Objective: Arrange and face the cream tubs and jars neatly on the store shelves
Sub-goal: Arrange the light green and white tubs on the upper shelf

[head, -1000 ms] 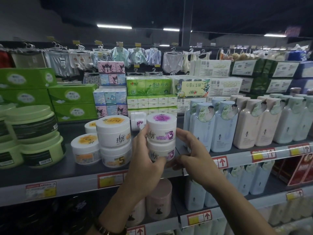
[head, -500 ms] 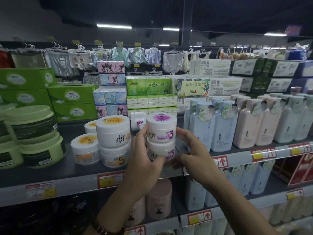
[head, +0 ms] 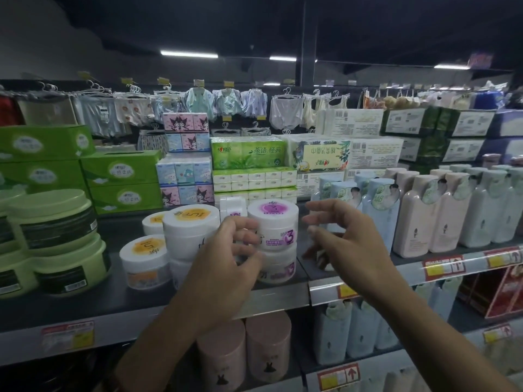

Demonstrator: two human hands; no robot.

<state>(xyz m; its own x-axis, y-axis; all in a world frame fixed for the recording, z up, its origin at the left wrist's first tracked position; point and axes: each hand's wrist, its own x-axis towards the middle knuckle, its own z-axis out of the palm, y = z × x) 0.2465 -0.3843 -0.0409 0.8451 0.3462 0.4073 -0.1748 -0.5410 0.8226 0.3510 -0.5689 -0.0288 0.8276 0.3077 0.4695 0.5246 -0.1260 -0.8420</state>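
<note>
Two white cream jars with purple "3" labels stand stacked on the dark shelf (head: 85, 304): the upper jar (head: 276, 223) sits on the lower jar (head: 278, 265). My left hand (head: 226, 258) hovers at their left side with fingers loosely curled, holding nothing. My right hand (head: 345, 239) is off to the right of the stack, fingers spread and apart from it. Left of the stack is a pair of stacked white jars with orange "5" lids (head: 191, 224), a single one (head: 144, 260) in front, and another (head: 154, 223) behind.
Large green tubs (head: 52, 219) are stacked at the left. Blue, pink and white bottles (head: 418, 210) fill the shelf to the right. Tissue packs (head: 249, 152) stand behind. Pink canisters (head: 268, 346) sit on the shelf below.
Both hands have let go of the purple "3" jar stack; the right hand moved away to the right and the left drew back slightly. The view has come closer.
</note>
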